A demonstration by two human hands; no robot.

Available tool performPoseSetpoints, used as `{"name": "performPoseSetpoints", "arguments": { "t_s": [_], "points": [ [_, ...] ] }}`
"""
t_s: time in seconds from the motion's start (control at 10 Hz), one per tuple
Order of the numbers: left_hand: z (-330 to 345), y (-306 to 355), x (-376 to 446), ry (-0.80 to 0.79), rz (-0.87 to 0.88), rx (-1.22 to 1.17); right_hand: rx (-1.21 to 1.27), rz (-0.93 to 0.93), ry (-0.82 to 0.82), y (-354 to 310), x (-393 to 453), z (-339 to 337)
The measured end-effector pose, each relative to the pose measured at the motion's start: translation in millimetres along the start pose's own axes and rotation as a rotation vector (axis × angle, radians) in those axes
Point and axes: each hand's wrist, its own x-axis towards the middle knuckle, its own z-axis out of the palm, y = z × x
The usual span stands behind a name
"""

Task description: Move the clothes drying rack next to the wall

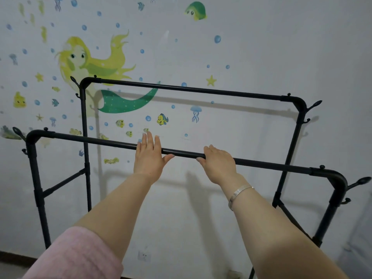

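Observation:
A black metal clothes drying rack [267, 165] with two top rails stands in front of the wall [251, 57]. The far rail is close to the wall; the near rail runs across the middle of the view. My left hand [148, 156] lies flat on the near rail, fingers stretched out over it and thumb below. My right hand [218, 160] curls around the same rail a little to the right, a silver bangle on its wrist. No clothes hang on the rack.
The wall carries mermaid, fish and bubble stickers. Hooks stick out from the rack's corners [360, 181]. A white socket [144, 256] sits low on the wall, with a dark skirting strip [16, 256] at the lower left.

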Motion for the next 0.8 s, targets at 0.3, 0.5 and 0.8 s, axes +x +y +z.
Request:
{"name": "performPoseSetpoints", "arguments": {
  "t_s": [0.3,0.5,0.8],
  "points": [
    [-1,-11,1,-0.017,0.051,-0.022,0.046,0.027,-0.121,-4,-1,4],
    [-11,-17,1,-0.101,0.123,0.029,0.004,0.049,-0.17,-6,-1,1],
    [-18,-27,9,-0.223,0.182,-0.026,0.072,0.056,-0.227,-7,2,-2]
  ]
}}
